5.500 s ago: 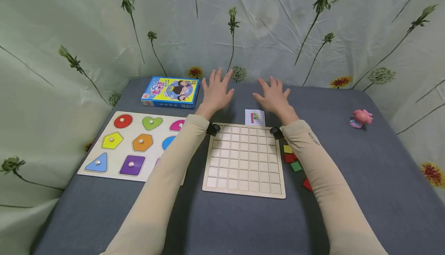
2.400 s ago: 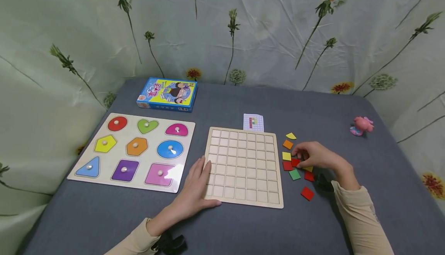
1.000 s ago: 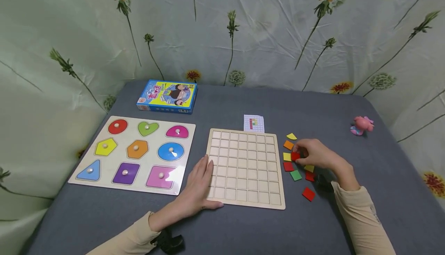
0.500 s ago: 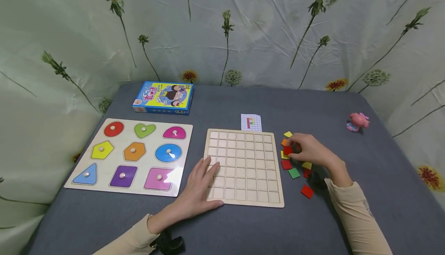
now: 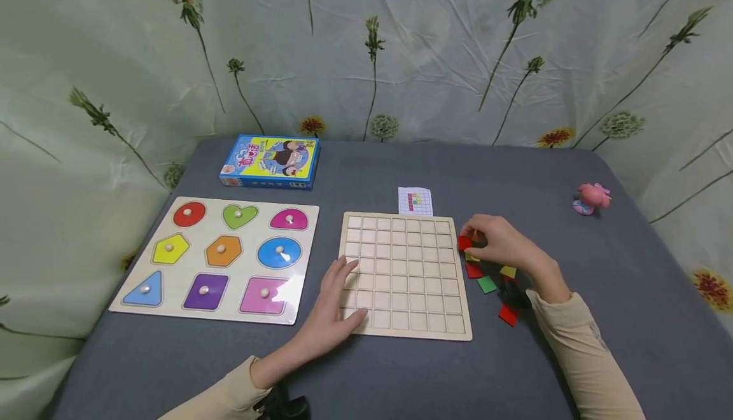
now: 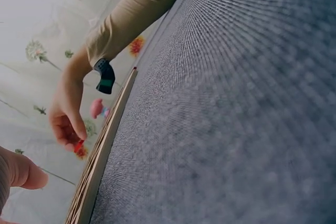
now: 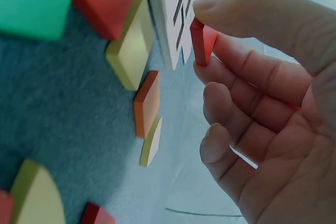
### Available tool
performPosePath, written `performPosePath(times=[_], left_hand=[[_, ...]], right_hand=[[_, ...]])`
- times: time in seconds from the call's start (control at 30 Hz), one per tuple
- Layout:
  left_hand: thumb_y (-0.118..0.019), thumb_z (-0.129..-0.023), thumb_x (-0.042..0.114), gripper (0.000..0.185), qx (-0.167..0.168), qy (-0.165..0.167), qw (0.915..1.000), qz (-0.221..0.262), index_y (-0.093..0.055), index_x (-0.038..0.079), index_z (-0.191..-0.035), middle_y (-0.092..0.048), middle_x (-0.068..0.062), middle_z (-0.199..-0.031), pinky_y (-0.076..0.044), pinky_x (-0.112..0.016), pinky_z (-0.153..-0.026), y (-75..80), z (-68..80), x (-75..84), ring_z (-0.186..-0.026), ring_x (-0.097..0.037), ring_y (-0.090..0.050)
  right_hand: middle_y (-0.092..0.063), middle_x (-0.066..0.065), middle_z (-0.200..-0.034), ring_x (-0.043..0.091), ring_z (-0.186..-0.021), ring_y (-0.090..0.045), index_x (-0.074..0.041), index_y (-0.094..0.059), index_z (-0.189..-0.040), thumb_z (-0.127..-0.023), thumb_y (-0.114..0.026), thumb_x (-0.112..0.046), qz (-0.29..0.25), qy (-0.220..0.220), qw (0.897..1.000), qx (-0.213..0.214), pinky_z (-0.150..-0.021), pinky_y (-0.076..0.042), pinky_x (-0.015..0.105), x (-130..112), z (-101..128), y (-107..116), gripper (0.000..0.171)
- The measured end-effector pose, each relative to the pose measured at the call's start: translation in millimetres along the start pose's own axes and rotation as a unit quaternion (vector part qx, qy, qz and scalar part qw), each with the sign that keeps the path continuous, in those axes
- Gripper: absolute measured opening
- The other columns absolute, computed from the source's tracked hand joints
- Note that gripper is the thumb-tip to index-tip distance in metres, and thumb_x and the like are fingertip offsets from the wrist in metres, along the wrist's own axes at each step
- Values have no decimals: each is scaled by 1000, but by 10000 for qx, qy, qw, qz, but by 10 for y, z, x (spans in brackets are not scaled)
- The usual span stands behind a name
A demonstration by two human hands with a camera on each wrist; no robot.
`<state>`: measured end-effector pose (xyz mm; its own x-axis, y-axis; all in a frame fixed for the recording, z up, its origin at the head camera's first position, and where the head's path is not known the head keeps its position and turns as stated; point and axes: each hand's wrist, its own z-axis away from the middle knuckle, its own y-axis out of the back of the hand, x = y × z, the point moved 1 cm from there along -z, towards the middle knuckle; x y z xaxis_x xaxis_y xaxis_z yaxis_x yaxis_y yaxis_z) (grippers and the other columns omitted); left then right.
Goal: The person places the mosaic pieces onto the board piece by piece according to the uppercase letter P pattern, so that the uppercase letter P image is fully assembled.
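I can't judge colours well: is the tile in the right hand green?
No, the right hand pinches a red tile, and the green tile lies on the table.

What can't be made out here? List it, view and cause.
Head: fine markings on the printed card, too small.
Head: most of the orange tile, behind the right hand.
Left wrist: most of the left hand, beyond the left edge.
Right wrist: part of the red tile, under the thumb.

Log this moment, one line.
right hand: pinches red tile midair | left hand: at board, left edge | board: no tiles visible | loose tiles: on table, right of board
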<state>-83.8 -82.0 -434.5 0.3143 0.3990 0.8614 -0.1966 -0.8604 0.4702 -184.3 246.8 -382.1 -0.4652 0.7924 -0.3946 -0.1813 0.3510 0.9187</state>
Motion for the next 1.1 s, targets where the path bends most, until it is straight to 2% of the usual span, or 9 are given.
performPosePath(times=[0.2,0.33,0.53,0.67,1.1], left_hand=[[-65,-80,13,72,-90,80,9998,178,-31,6,-144,-19,-22,-153,-20,-68,-105,-29,-40,17,-144,-40,-11],[-61,-83,10,70,-29,132,9998,165,-28,3,-145,-22,-23,-151,-21,-65,-106,-33,-76,9,-141,-39,-17],[-56,-84,1,67,2,274,9996,-29,-27,-5,-144,-23,-26,-149,-25,-63,-105,-4,-103,-28,-138,-41,-23],[-55,-82,-3,66,-9,232,9993,-290,-29,-8,-142,-24,-27,-149,-28,-61,-103,25,-108,-43,-136,-41,-25],[-54,-82,0,59,14,216,9973,-700,-38,-11,-137,-33,-24,-147,-33,-56,-103,84,-129,-40,-136,-38,-32]], right_hand=[[-53,3,-74,13,-68,-45,-7,-66,-90,-75,-74,-10,-84,-17,10000,-36,-60,-37,23,-43,-58,19,17],[-52,4,-73,13,-66,-44,-8,-66,-89,-77,-74,-12,-171,-19,9998,-55,-60,-36,23,-66,-108,27,16],[-58,5,-77,12,-67,-45,-6,-67,-93,-78,-73,-10,-252,102,9996,-89,-61,-39,23,-90,-171,31,17],[-60,5,-79,12,-67,-47,-4,-68,-95,-78,-73,-11,-248,199,9994,-136,-61,-40,22,-133,-222,12,19],[-61,3,-82,10,-67,-45,-8,-69,-91,-78,-72,-12,-102,424,9985,-334,-61,-38,23,-352,-439,-98,15]])
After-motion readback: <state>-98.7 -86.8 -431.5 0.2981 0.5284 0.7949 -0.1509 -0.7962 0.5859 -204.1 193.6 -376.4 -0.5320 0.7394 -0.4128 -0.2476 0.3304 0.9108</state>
